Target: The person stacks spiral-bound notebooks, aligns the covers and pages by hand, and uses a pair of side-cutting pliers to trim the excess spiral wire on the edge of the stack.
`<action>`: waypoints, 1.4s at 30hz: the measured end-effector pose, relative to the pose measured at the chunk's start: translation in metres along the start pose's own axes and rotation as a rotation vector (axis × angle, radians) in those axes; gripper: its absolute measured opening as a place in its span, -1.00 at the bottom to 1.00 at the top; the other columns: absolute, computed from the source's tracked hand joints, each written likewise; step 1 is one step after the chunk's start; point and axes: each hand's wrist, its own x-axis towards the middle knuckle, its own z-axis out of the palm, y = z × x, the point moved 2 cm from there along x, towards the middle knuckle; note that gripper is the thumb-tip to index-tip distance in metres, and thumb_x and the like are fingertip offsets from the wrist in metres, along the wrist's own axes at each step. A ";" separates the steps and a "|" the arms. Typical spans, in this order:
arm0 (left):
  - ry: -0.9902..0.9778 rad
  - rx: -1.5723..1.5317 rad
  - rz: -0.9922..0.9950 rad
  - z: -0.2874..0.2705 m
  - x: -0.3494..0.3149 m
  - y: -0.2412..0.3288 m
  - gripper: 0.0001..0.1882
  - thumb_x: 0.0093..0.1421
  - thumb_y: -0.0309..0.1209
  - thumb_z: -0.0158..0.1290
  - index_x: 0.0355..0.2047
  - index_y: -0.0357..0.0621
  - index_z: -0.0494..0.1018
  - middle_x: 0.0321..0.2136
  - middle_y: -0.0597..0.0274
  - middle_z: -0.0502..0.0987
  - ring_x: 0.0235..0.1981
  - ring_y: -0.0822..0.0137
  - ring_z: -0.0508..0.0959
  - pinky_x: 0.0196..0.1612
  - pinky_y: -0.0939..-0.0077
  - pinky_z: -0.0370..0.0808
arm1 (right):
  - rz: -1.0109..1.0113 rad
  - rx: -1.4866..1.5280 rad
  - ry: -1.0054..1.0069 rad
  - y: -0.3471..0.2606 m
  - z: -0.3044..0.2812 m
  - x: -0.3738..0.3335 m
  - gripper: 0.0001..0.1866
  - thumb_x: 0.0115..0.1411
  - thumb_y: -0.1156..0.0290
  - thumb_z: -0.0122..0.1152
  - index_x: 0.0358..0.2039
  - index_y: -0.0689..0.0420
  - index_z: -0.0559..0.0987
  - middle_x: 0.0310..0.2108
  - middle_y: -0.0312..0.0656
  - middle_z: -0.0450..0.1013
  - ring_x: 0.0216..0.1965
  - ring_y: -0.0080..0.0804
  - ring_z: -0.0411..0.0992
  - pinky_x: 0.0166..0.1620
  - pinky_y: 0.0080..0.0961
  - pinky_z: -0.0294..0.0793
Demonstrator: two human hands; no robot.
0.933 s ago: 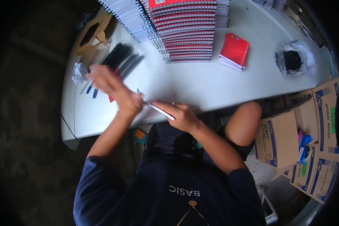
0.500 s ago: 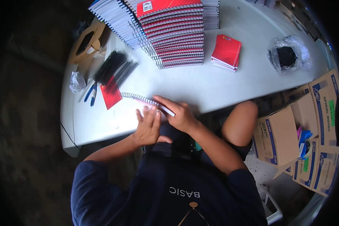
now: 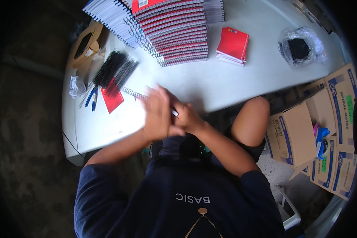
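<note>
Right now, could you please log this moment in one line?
left grip: blurred, beside coil; right grip: holding notepad; blue-handled tool: on table

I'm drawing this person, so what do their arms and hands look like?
The left hand and right hand wear no gloves. The forearms are bare, with no watch or bracelet showing. Loose, dark navy short sleeves end near the elbows. The left hand is too blurry for small details.

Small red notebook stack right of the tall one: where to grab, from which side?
Probably low on the left and right sides of the small red notebook stack, coming from the near side. It lies flat, apart from the tall notebook stack, and its layers are slightly offset, so holding only the top could leave some behind.
</note>
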 end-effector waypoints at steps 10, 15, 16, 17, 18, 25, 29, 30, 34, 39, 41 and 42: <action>-0.400 -0.163 -0.128 -0.049 0.064 0.000 -0.67 -0.06 -0.36 0.20 -0.22 0.01 0.48 -0.28 0.39 0.51 -0.25 0.35 0.48 -0.11 0.30 0.17 | 0.235 0.246 0.010 0.009 -0.008 0.013 -0.27 0.01 0.61 0.19 0.15 0.05 0.05 -0.36 -0.01 0.49 -0.30 -0.13 0.51 -0.27 -0.31 0.44; -0.530 -0.135 -0.154 -0.058 0.082 0.002 -0.76 -0.02 -0.33 0.20 -0.30 -0.01 0.51 -0.39 0.37 0.55 -0.33 0.37 0.50 -0.14 0.39 0.19 | 0.211 0.344 0.014 0.012 -0.005 0.013 -0.27 0.04 0.61 0.17 0.16 0.06 0.03 -0.33 0.02 0.48 -0.25 -0.12 0.49 -0.21 -0.29 0.42; -0.527 -0.130 -0.153 -0.057 0.081 0.003 -0.77 -0.01 -0.33 0.20 -0.31 -0.01 0.51 -0.41 0.36 0.55 -0.34 0.37 0.50 -0.14 0.39 0.20 | 0.204 0.345 0.010 0.009 -0.006 0.014 -0.28 0.05 0.61 0.17 0.16 0.06 0.03 -0.32 0.03 0.48 -0.23 -0.12 0.49 -0.19 -0.29 0.42; -0.524 -0.126 -0.152 -0.056 0.080 0.003 -0.79 -0.01 -0.32 0.20 -0.33 -0.02 0.51 -0.44 0.36 0.55 -0.36 0.37 0.51 -0.15 0.39 0.20 | 0.227 0.310 0.003 0.007 -0.007 0.014 -0.28 0.05 0.61 0.16 0.16 0.06 0.03 -0.31 0.04 0.47 -0.22 -0.13 0.48 -0.17 -0.30 0.41; -0.521 -0.122 -0.151 -0.055 0.078 0.002 -0.80 -0.01 -0.32 0.19 -0.34 -0.03 0.52 -0.46 0.35 0.56 -0.37 0.37 0.51 -0.15 0.39 0.21 | 0.250 0.274 -0.004 0.005 -0.007 0.013 -0.29 0.05 0.62 0.16 0.17 0.06 0.03 -0.30 0.04 0.47 -0.20 -0.15 0.48 -0.16 -0.30 0.41; -0.453 -0.028 -0.131 -0.068 0.085 0.004 -0.84 -0.10 -0.24 0.24 -0.51 0.06 0.53 -0.55 0.41 0.52 -0.42 0.39 0.51 -0.20 0.36 0.20 | 0.178 0.327 -0.041 -0.001 -0.003 0.011 -0.28 0.07 0.67 0.08 0.20 0.04 0.00 -0.23 0.09 0.41 -0.17 -0.16 0.46 -0.18 -0.34 0.42; -0.356 -0.064 -0.092 -0.084 0.100 0.002 -0.72 -0.12 -0.22 0.26 -0.39 0.01 0.50 -0.40 0.36 0.50 -0.27 0.33 0.48 -0.14 0.33 0.22 | 0.091 0.263 0.063 -0.029 -0.023 0.027 -0.37 0.12 0.60 0.09 0.17 0.13 0.08 -0.15 0.09 0.38 -0.08 -0.19 0.41 -0.07 -0.37 0.36; -0.263 0.024 -0.080 -0.099 0.112 -0.002 -0.51 -0.08 -0.14 0.23 -0.16 -0.09 0.42 -0.27 0.15 0.46 -0.22 0.15 0.45 -0.12 0.29 0.22 | -0.036 0.117 0.152 -0.045 -0.038 0.036 -0.41 0.13 0.57 0.09 0.15 0.16 0.11 -0.13 0.08 0.37 -0.05 -0.22 0.38 -0.03 -0.38 0.33; 0.484 -0.367 -0.458 -0.121 0.137 -0.013 -0.23 -0.06 -0.19 0.28 0.08 -0.26 0.19 0.00 0.03 0.29 0.03 0.20 0.31 0.10 0.32 0.19 | -0.214 0.437 0.593 -0.094 -0.079 0.076 -0.69 0.24 0.45 0.01 -0.03 0.24 0.28 -0.13 -0.11 0.32 -0.07 -0.43 0.29 0.04 -0.52 0.24; 0.664 -0.980 -0.529 -0.106 0.203 -0.010 -0.71 0.22 -0.42 0.00 -0.06 -0.23 0.33 -0.27 0.18 0.48 -0.16 0.47 0.42 -0.10 0.61 0.32 | -0.336 -0.014 0.823 -0.109 -0.105 0.163 -0.58 0.33 0.22 -0.19 0.05 0.28 0.24 0.00 0.02 0.28 -0.01 -0.21 0.31 0.05 -0.40 0.24; 0.821 -0.409 -0.283 -0.102 0.236 -0.043 -0.75 0.22 -0.44 -0.04 -0.08 -0.12 0.38 -0.29 0.18 0.53 -0.22 0.40 0.48 -0.18 0.53 0.35 | -0.234 -0.137 0.900 -0.086 -0.135 0.191 -0.50 0.33 0.13 -0.24 0.06 0.31 0.26 0.01 0.11 0.30 -0.01 -0.08 0.33 0.03 -0.35 0.26; 0.747 -0.095 -0.164 -0.093 0.251 -0.056 -0.76 0.20 -0.42 -0.03 -0.10 -0.08 0.41 -0.27 0.17 0.53 -0.21 0.32 0.50 -0.18 0.44 0.36 | -0.179 -0.200 0.939 -0.074 -0.145 0.195 -0.45 0.33 0.08 -0.27 0.07 0.33 0.27 0.02 0.16 0.30 0.00 -0.02 0.33 0.02 -0.33 0.27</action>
